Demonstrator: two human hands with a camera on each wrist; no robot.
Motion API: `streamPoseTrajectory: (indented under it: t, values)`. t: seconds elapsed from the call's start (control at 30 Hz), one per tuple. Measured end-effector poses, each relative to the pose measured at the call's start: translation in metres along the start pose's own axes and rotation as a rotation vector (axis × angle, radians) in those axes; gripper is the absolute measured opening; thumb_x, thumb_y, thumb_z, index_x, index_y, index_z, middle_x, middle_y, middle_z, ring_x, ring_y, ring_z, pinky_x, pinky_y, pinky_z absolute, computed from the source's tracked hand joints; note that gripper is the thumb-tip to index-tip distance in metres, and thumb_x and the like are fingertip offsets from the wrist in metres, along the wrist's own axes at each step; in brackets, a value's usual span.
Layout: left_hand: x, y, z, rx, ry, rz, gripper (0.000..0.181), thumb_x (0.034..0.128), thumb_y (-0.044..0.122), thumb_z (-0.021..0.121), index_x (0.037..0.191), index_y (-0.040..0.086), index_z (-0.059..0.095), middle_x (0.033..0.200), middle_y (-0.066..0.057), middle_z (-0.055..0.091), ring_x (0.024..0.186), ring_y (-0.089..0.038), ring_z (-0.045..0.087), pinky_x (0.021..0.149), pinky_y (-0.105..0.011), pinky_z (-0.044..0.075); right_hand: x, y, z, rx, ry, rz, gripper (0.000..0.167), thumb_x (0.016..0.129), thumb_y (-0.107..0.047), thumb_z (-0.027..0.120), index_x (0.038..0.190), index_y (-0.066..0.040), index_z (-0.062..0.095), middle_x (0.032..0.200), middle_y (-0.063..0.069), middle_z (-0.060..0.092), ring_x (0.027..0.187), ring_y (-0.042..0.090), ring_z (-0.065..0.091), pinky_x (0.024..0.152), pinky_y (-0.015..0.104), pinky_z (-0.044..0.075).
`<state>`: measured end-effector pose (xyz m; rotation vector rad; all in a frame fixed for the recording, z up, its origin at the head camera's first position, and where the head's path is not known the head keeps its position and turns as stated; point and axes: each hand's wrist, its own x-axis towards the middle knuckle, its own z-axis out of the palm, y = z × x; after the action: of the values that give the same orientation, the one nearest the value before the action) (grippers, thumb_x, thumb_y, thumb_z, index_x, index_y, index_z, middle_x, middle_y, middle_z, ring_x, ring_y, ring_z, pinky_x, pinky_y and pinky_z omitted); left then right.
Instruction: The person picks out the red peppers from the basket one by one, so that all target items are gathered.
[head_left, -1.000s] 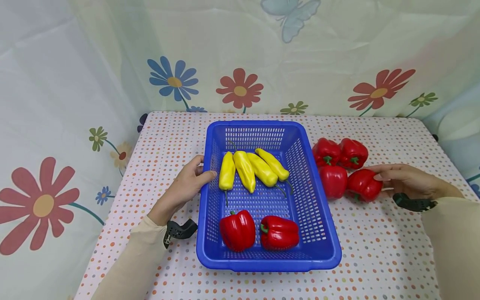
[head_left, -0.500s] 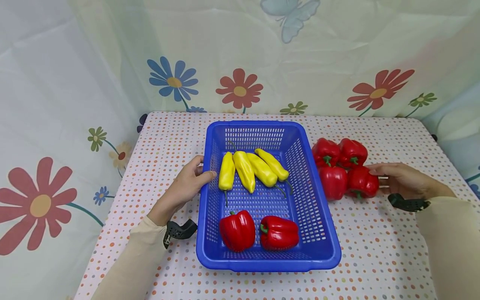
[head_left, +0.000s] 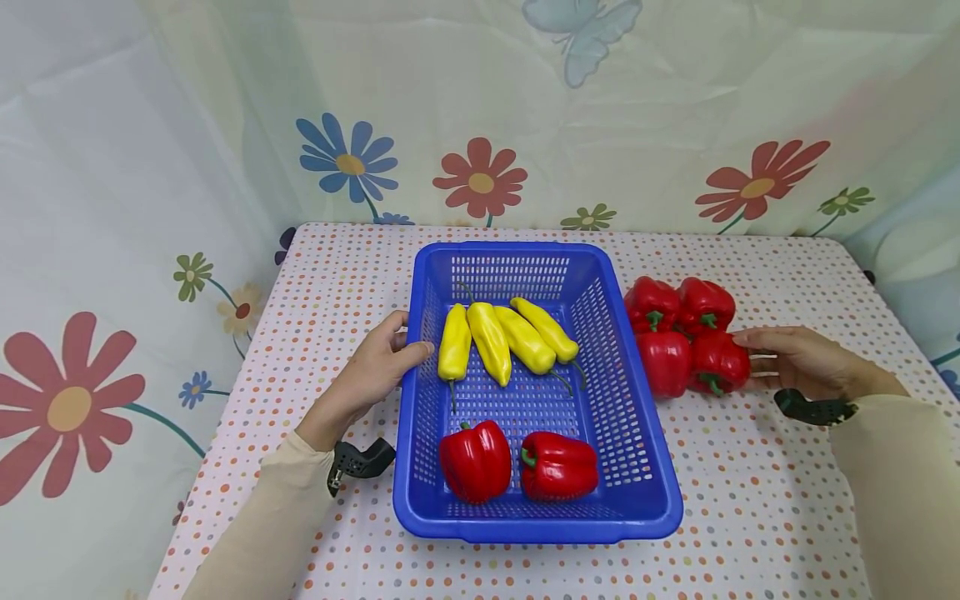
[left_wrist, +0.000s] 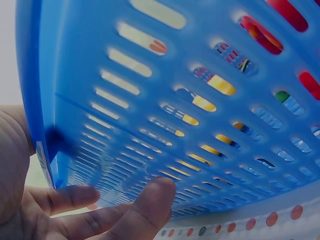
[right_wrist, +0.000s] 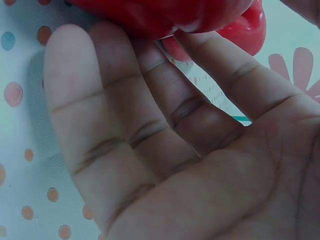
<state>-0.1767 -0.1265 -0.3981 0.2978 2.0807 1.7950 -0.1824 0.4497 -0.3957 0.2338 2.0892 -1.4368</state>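
Note:
My left hand point(head_left: 375, 362) holds the left rim of a blue plastic basket point(head_left: 536, 531), thumb over the edge and fingers outside against the slotted wall point(left_wrist: 75, 130). Inside the basket lie several yellow peppers point(head_left: 489, 342) with thin stems, plus two red bell peppers, one upright-looking point(head_left: 476, 462) and one on its side point(head_left: 559, 467). To the right of the basket, my right hand point(head_left: 806, 362) touches the nearest red bell pepper point(head_left: 722, 362) with its fingertips. In the right wrist view those fingers point(right_wrist: 80, 100) look nearly straight, against the pepper's point(right_wrist: 170, 15) side.
Other red bell peppers point(head_left: 666, 364) cluster tightly by the basket's right wall, with two more point(head_left: 652, 303) behind. Everything stands on a dotted tablecloth point(head_left: 772, 500). A flowered curtain point(head_left: 615, 108) hangs behind the table's far edge.
My right hand has moved left, sliding the bell pepper a little left against its neighbour; the pepper has turned slightly. My left hand and the basket have stayed in place.

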Motion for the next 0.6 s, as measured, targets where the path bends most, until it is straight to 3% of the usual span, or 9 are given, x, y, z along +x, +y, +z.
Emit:
streamPoseTrajectory:
  t: [0.6]
  values:
    - [0.0001, 0.0, 0.0002, 0.004, 0.001, 0.007, 0.044, 0.1051, 0.017, 0.054, 0.144, 0.0, 0.041, 0.116, -0.029, 0.07, 0.088, -0.043, 0.076, 0.069, -0.044, 0.066, -0.0023, 0.0026, -0.0011, -0.032, 0.014, 0.014, 0.038, 0.113, -0.033, 0.041, 0.1, -0.051, 0.072, 0.106, -0.018, 0.069, 0.098, 0.011, 0.069, 0.086, 0.037, 0.065]
